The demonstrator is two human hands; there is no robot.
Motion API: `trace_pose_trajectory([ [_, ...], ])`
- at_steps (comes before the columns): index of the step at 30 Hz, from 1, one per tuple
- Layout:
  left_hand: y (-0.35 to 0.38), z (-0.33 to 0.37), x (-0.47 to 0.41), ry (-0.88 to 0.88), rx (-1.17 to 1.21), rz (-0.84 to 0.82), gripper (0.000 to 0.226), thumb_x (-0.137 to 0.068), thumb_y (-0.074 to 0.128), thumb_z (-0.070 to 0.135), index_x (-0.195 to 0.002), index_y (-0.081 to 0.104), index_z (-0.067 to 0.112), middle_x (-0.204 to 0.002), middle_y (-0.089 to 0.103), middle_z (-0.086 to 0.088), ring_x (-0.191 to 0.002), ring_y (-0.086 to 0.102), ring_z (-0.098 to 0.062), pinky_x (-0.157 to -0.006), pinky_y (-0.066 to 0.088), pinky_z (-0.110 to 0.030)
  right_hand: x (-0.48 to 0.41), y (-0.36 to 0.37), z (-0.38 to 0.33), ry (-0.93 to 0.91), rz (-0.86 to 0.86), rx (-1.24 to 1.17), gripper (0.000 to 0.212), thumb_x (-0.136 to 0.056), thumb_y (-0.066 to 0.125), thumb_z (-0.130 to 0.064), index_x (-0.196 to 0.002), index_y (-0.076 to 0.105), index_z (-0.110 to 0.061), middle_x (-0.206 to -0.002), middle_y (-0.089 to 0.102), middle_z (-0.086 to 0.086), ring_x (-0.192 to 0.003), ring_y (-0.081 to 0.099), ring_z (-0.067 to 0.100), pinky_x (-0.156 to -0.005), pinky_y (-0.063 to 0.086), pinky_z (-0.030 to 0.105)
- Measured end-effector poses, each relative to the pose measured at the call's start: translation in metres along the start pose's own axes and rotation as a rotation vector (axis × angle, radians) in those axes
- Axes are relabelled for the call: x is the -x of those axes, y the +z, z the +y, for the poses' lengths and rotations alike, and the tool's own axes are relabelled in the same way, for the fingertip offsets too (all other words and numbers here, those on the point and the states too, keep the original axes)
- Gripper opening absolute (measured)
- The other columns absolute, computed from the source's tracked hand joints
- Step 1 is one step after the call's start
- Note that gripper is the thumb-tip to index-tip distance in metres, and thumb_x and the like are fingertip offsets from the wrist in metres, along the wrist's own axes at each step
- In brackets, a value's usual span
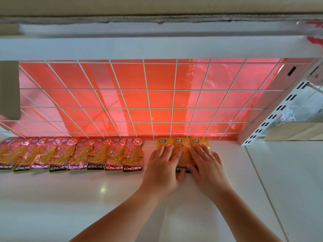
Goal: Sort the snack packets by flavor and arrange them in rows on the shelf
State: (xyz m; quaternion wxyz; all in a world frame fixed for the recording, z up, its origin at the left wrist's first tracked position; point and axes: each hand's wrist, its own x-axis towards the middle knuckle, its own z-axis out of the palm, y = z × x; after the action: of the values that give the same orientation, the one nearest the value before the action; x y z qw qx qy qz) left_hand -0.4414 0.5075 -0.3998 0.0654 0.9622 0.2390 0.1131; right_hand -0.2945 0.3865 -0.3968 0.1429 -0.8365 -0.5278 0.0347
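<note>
While pressed flat under both hands, three yellow snack packets (181, 143), overlapped edge on edge, right of centre, at the foot of the wire grid back panel (122, 102).

Risk: glossy film sliding on the white shelf (87, 198) if pushed unevenly; overlap bunching, row skewing. Mixing of flavours likely if nudged left toward the row of red packets (70, 154), now apart by a gap.

Left hand (162, 165): fingers straight, spread over left and middle packets, gripping nothing.

Right hand (208, 165): likewise flat, over middle and right packets. Packet tops showing beyond fingertips.
</note>
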Motion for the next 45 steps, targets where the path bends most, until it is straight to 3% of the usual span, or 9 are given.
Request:
trace_pose_trajectory([
  [9, 0.0, 0.001, 0.001, 0.001, 0.009, 0.047, 0.06, -0.093, 0.053, 0.053, -0.142, 0.061, 0.018, -0.144, 0.055, -0.009, -0.134, 0.047, -0.034, -0.103, 0.046, -0.047, 0.003, 0.0, 0.002, 0.016, 0.062, -0.077, 0.054, -0.096, 0.065, -0.038, -0.145, 0.053, -0.019, -0.154, 0.046, 0.003, -0.148, 0.035, 0.029, -0.112, 0.036, 0.045],
  [15, -0.001, 0.001, 0.003, -0.01, 0.02, 0.049, 0.06, -0.094, 0.051, 0.053, -0.144, 0.058, 0.021, -0.145, 0.053, -0.006, -0.134, 0.045, -0.031, -0.104, 0.044, -0.045, 0.005, 0.005, 0.004, 0.039, 0.111, -0.117, 0.054, -0.093, 0.065, -0.038, -0.141, 0.056, -0.014, -0.15, 0.05, 0.004, -0.145, 0.039, 0.032, -0.109, 0.042, 0.05],
  [19, -0.008, 0.003, 0.004, -0.028, 0.053, 0.07, 0.057, -0.093, 0.055, 0.05, -0.142, 0.058, 0.021, -0.145, 0.053, -0.005, -0.133, 0.047, -0.032, -0.103, 0.044, -0.047, 0.004, 0.005, 0.006, 0.02, 0.194, -0.133, 0.049, -0.088, 0.064, -0.038, -0.131, 0.06, -0.014, -0.138, 0.056, 0.002, -0.131, 0.049, 0.029, -0.098, 0.049, 0.045],
  [23, -0.02, -0.018, 0.012, -0.132, 0.052, 0.148, 0.056, -0.096, 0.052, 0.05, -0.144, 0.053, 0.021, -0.144, 0.053, -0.004, -0.135, 0.045, -0.032, -0.111, 0.039, -0.05, 0.004, 0.007, 0.007, 0.018, 0.223, -0.131, 0.047, -0.089, 0.069, -0.034, -0.131, 0.06, -0.015, -0.137, 0.054, 0.0, -0.126, 0.053, 0.029, -0.097, 0.05, 0.045],
  [27, -0.032, -0.058, 0.021, -0.318, -0.089, -0.023, 0.071, -0.097, 0.034, 0.06, -0.155, 0.042, 0.019, -0.161, 0.039, -0.011, -0.149, 0.032, -0.037, -0.124, 0.024, -0.05, 0.002, 0.008, 0.005, 0.036, 0.224, -0.13, 0.05, -0.086, 0.06, -0.039, -0.131, 0.06, -0.015, -0.136, 0.055, 0.0, -0.122, 0.054, 0.028, -0.097, 0.049, 0.043],
  [30, -0.028, -0.071, 0.022, -0.335, -0.157, -0.134, 0.077, -0.098, 0.028, 0.064, -0.159, 0.035, 0.018, -0.167, 0.03, -0.01, -0.153, 0.024, -0.034, -0.126, 0.015, -0.046, 0.002, 0.008, 0.004, 0.044, 0.236, -0.126, 0.05, -0.085, 0.061, -0.039, -0.129, 0.06, -0.015, -0.135, 0.056, 0.0, -0.123, 0.054, 0.027, -0.097, 0.048, 0.042],
  [36, -0.025, -0.071, 0.022, -0.275, -0.138, -0.119, 0.08, -0.095, 0.028, 0.064, -0.156, 0.043, 0.013, -0.161, 0.041, -0.012, -0.15, 0.033, -0.036, -0.124, 0.02, -0.049, 0.002, 0.008, 0.002, 0.062, 0.234, -0.106, 0.05, -0.084, 0.061, -0.039, -0.128, 0.062, -0.014, -0.133, 0.058, 0.001, -0.117, 0.056, 0.027, -0.095, 0.049, 0.041],
  [45, -0.025, -0.073, 0.022, -0.265, -0.146, -0.125, 0.079, -0.098, 0.02, 0.065, -0.158, 0.037, 0.016, -0.164, 0.035, -0.01, -0.153, 0.027, -0.036, -0.124, 0.018, -0.048, 0.001, 0.007, 0.001, 0.092, 0.199, -0.102, 0.056, -0.085, 0.055, -0.045, -0.132, 0.061, -0.014, -0.136, 0.058, 0.002, -0.121, 0.056, 0.028, -0.098, 0.047, 0.042],
])
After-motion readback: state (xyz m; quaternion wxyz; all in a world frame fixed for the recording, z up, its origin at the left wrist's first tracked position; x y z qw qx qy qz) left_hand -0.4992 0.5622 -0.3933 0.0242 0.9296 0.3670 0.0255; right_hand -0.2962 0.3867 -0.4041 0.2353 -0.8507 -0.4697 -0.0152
